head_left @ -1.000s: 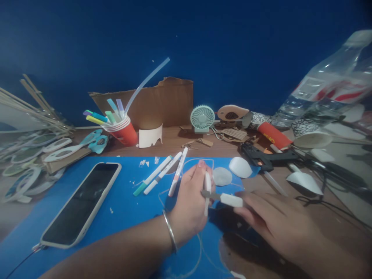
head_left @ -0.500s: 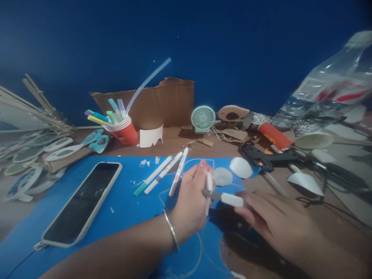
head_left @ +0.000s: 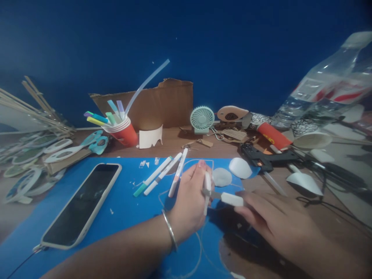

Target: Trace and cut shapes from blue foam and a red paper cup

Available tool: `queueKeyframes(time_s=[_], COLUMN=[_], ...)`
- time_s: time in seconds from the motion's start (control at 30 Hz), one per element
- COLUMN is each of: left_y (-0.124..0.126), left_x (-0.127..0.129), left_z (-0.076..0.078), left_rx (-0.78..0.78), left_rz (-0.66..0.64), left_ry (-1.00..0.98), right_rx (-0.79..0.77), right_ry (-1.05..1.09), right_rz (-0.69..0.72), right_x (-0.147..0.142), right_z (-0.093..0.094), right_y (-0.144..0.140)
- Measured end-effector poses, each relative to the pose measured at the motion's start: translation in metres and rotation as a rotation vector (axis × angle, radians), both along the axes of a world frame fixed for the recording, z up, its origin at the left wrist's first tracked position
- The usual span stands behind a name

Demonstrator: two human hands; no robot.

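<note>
My left hand, with a silver bangle at its wrist, is closed around a thin white piece seen nearly edge-on. My right hand grips a small knife with a white handle. Its blade points left and meets the side of the white piece, close to my left fingers. How deep the blade goes, I cannot tell. Just beyond lie a greyish oval cutout and a curved white cutout. Three white markers rest left of my left hand.
A phone lies on the blue sheet at left. Behind are a red cup of markers, a small green fan and cardboard. To the right are a black glue gun with cable and plastic bottles.
The white piece has tilted or shifted slightly where the blade meets it. Both hands keep nearly the same place and hold.
</note>
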State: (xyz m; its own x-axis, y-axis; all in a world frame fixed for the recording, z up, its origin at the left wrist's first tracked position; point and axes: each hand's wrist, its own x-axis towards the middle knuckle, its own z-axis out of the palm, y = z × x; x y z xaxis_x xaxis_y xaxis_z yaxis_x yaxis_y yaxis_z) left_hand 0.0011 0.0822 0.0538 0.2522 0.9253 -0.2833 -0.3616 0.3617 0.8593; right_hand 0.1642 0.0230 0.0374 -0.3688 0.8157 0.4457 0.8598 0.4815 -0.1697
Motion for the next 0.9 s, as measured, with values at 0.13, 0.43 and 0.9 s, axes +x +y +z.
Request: queueKeyframes(time_s=[0.13, 0.43, 0.9], left_y=[0.0000, -0.0014, -0.0006], left_x=[0.0011, 0.0005, -0.0010], left_z=[0.0009, 0.0001, 0.0009], left_rx=[-0.012, -0.011, -0.035], left_rz=[-0.003, -0.009, -0.011], left_ry=[-0.017, -0.035, -0.028], right_rx=[0.002, 0.042, 0.023], right_ry=[-0.002, 0.013, 0.034], right_rz=[0.011, 0.013, 0.010], right_x=[0.0003, -0.0035, -0.0006], right_z=[-0.0008, 0.0005, 0.0002], right_y=[0.0002, 0.0009, -0.0002])
